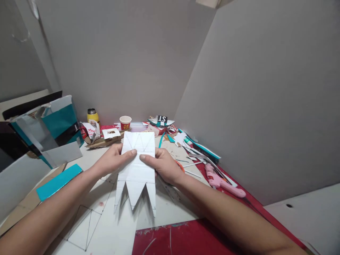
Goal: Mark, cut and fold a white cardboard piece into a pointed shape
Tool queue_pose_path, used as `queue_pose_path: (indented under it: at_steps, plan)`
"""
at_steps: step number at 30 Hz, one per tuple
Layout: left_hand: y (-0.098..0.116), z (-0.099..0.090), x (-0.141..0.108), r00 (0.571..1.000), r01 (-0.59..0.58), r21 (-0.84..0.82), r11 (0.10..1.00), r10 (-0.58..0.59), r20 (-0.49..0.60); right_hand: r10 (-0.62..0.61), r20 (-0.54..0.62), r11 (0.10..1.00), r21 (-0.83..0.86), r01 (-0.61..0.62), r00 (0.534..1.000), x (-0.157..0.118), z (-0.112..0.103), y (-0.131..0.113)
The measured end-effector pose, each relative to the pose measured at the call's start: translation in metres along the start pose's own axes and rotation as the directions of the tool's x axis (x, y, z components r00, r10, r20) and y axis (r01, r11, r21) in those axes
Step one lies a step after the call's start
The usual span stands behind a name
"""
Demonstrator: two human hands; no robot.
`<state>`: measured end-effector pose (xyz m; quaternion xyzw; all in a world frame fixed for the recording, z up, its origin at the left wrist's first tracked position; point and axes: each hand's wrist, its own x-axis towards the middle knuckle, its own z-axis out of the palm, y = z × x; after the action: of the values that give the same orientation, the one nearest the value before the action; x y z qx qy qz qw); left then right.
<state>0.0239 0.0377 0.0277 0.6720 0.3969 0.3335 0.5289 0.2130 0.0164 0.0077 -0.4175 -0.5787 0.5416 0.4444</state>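
Both hands hold a white cardboard piece (136, 171) above the table, one at each side. Its near end is cut into pointed teeth, and pencilled triangle lines mark its far end. My left hand (113, 159) grips the left edge, thumb on top and the other fingers mostly behind. On the right edge, my right hand (165, 164) has the same grip, its thumb close to the left one. Beneath lies a white board (106, 226) with triangles drawn in dark lines. Orange scissors handles (180, 165) show partly behind my right wrist.
A pink glue gun (223, 182) lies at the right among cardboard strips. A teal strip (60, 182) rests near my left forearm. Toward the back stand a red paper cup (125, 122), a yellow bottle (92, 115) and scraps. A teal-and-white box (60, 122) stands at the left.
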Motion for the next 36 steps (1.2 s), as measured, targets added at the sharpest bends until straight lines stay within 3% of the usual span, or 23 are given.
queue_pose_path:
  at_steps: [6, 14, 19, 24, 27, 29, 32, 36]
  plan:
    - [0.007, 0.002, -0.005, 0.995, 0.033, -0.050, 0.998, -0.028, 0.101, 0.036, 0.100, 0.997, -0.067, -0.029, 0.994, -0.006, -0.013, -0.009]
    - [0.017, 0.012, -0.013, 1.000, 0.003, 0.022, 1.000, -0.003, 0.011, 0.044, 0.083, 0.998, -0.054, -0.040, 0.996, -0.012, -0.010, -0.004]
    - [0.025, 0.003, -0.014, 0.998, 0.063, -0.003, 0.998, -0.063, -0.020, 0.139, 0.237, 0.990, 0.000, -0.143, 0.962, -0.011, -0.015, 0.002]
    - [0.019, -0.009, -0.009, 0.991, 0.116, -0.100, 0.988, -0.109, 0.078, 0.146, 0.297, 0.987, 0.017, -0.158, 0.944, -0.017, -0.014, 0.005]
    - [0.014, -0.018, -0.007, 0.985, 0.134, -0.160, 0.978, -0.114, 0.129, 0.083, 0.235, 0.996, 0.014, -0.088, 0.968, -0.021, -0.020, -0.001]
    - [0.014, -0.023, -0.006, 0.981, 0.150, -0.175, 0.973, -0.125, 0.147, -0.014, 0.080, 1.000, 0.016, 0.013, 0.997, -0.022, -0.029, -0.007]
    - [0.016, -0.025, -0.008, 0.971, 0.183, -0.155, 0.971, -0.153, 0.184, -0.127, -0.116, 0.992, -0.021, 0.126, 0.985, -0.023, -0.042, -0.018]
    - [0.018, -0.019, -0.011, 0.949, 0.214, -0.094, 0.972, -0.185, 0.254, -0.087, -0.036, 0.982, -0.170, 0.079, 0.996, -0.023, -0.046, -0.024]
